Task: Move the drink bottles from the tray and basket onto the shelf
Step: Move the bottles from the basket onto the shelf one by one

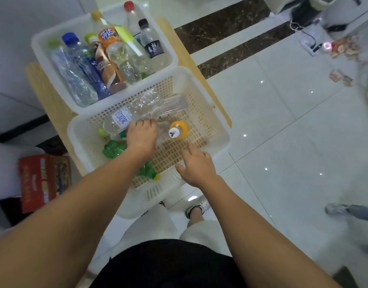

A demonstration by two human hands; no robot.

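A white lattice basket stands near me on a light wooden table. In it lie a clear bottle with a white-and-blue label, a green bottle, other clear bottles and a bottle with an orange cap. My left hand reaches down into the basket, fingers curled over a clear bottle beside the orange cap. My right hand hovers over the basket's near right rim, fingers relaxed, holding nothing. Behind the basket a white tray holds several bottles, among them a blue one and an orange soda.
A red cardboard box stands on the floor at the left below the table. White tiled floor stretches to the right. Cables and small items lie at the far right. Another person's shoe shows at the right edge. No shelf is in view.
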